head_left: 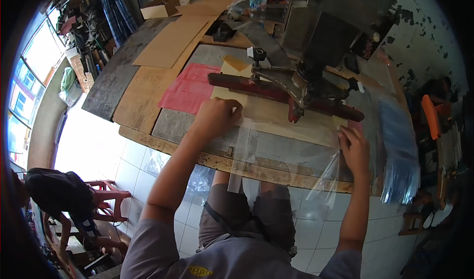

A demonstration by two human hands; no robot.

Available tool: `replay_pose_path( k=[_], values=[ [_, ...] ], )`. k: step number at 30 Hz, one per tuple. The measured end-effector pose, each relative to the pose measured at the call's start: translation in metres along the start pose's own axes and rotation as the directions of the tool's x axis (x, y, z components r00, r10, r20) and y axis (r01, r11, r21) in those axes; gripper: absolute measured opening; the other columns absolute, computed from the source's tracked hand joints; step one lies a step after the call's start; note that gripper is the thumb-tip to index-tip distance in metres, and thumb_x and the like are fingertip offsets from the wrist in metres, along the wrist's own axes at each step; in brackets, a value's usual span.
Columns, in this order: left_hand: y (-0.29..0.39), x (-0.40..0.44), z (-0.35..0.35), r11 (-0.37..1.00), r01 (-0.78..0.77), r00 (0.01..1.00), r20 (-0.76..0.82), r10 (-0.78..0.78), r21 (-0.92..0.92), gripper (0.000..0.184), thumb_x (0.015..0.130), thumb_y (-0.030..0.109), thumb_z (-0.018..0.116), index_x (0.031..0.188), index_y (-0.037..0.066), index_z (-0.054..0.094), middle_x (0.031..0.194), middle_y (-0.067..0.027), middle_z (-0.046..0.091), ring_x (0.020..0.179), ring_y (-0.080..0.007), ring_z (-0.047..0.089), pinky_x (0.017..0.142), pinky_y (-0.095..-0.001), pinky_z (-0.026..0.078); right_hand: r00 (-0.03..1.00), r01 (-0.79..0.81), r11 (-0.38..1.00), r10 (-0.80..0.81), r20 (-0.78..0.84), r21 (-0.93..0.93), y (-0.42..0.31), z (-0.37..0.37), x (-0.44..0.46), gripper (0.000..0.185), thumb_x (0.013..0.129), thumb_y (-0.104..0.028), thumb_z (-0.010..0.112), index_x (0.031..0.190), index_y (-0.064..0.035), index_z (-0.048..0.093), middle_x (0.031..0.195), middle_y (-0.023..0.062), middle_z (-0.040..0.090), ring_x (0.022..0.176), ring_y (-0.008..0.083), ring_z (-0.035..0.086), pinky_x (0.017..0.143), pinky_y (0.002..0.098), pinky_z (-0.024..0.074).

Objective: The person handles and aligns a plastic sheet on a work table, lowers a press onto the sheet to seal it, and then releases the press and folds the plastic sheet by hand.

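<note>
At the left of the frame, one person (59, 187) in dark clothing is positioned next to one red stool (111, 196). In the upper left, one open cardboard box (160, 12) sits at the far end of the worktable (98, 88); a pale item shows at its right side, type indeterminate. Flat brown cardboard (170, 42) lies nearer. To its right, one red sheet (183, 88) lies flat.

The left hand (217, 118), at frame center, is positioned at the upper left portion of the clear plastic sheet (291, 153). Its fingers are curled toward the thumb; whether they pinch the plastic cannot be determined. The sheet extends between both hands, over the front edge of the worktable, partly covering a cream board (276, 130).

At upper center stands one plastic bottle (258, 6) with a blue cap; its fill level is not discernible. Below and to the right, one machine (306, 76) carries one red bar (247, 85) and two black knobs (257, 54), above the cream board.

The right hand (354, 150) pinches the sheet's right side between thumb and fingers; folds run downward from this grip. At right, one pile of bluish plastic sleeves (397, 150) overhangs the edge; the individual count is unreadable.
</note>
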State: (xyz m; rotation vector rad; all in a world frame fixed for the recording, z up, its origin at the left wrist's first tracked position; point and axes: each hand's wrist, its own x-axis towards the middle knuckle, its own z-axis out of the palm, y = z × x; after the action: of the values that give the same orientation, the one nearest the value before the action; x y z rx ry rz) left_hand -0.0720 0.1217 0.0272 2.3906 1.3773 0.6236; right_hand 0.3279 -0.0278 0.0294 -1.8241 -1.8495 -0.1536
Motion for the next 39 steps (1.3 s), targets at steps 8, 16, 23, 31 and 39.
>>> replay_pose_path(
  k=[8, 16, 23, 31, 39],
  values=[
    [-0.012, -0.133, 0.013, 1.000, 0.017, 0.878, -0.478, -0.013, 0.003, 0.042, 0.094, 0.026, 0.065, 0.132, 0.008, 0.068, 0.135, -0.0154, 0.063, 0.128, -0.0353, 0.057, 0.107, -0.0500, 0.042, 0.905, -0.216, 0.976, 0.186, -0.383, -0.034, 0.001, 0.006, -0.144, 0.039, 0.108, -0.027, 0.053, 0.134, -0.0009, 0.065, 0.139, 0.0171, 0.063, 0.135, 0.0398, 0.054, 0.114, 0.0521, 0.0368],
    [-0.053, -0.184, 0.110, 0.985, 0.033, 0.690, -0.717, 0.102, 0.172, 0.062, 0.106, 0.042, 0.042, 0.156, 0.005, 0.040, 0.162, -0.0257, 0.037, 0.152, -0.0502, 0.027, 0.124, -0.0644, 0.015, 0.703, -0.243, 0.961, 0.078, -0.707, -0.135, 0.036, 0.099, -0.193, 0.062, 0.112, -0.045, 0.025, 0.157, -0.0035, 0.035, 0.166, 0.0204, 0.031, 0.156, 0.0468, 0.016, 0.124, 0.0654, 0.0151],
    [-0.077, -0.167, 0.138, 0.975, -0.011, 0.590, -0.786, 0.187, 0.224, 0.063, 0.105, 0.041, 0.037, 0.158, 0.007, 0.029, 0.165, -0.0301, 0.022, 0.153, -0.0537, 0.016, 0.122, -0.0703, 0.012, 0.665, -0.234, 0.969, 0.102, -0.740, -0.077, 0.032, 0.106, -0.188, 0.065, 0.111, -0.050, 0.023, 0.155, -0.0034, 0.036, 0.166, 0.0218, 0.030, 0.157, 0.0471, 0.012, 0.124, 0.0674, 0.0110],
    [-0.088, -0.168, 0.141, 0.965, -0.006, 0.597, -0.774, 0.212, 0.261, 0.063, 0.105, 0.044, 0.036, 0.158, 0.011, 0.026, 0.165, -0.0297, 0.021, 0.152, -0.0548, 0.014, 0.120, -0.0718, 0.013, 0.649, -0.223, 0.972, 0.089, -0.756, -0.077, 0.046, 0.114, -0.194, 0.065, 0.111, -0.053, 0.023, 0.151, -0.0039, 0.040, 0.164, 0.0230, 0.031, 0.157, 0.0475, 0.014, 0.123, 0.0683, 0.0105],
    [-0.087, -0.166, 0.144, 0.971, -0.005, 0.579, -0.791, 0.198, 0.239, 0.063, 0.105, 0.048, 0.036, 0.156, 0.012, 0.028, 0.165, -0.0288, 0.021, 0.152, -0.0544, 0.014, 0.120, -0.0718, 0.012, 0.636, -0.223, 0.970, 0.066, -0.769, -0.101, 0.053, 0.118, -0.195, 0.066, 0.111, -0.054, 0.022, 0.151, -0.0039, 0.039, 0.164, 0.0239, 0.030, 0.156, 0.0479, 0.013, 0.123, 0.0685, 0.0107]
  ],
)
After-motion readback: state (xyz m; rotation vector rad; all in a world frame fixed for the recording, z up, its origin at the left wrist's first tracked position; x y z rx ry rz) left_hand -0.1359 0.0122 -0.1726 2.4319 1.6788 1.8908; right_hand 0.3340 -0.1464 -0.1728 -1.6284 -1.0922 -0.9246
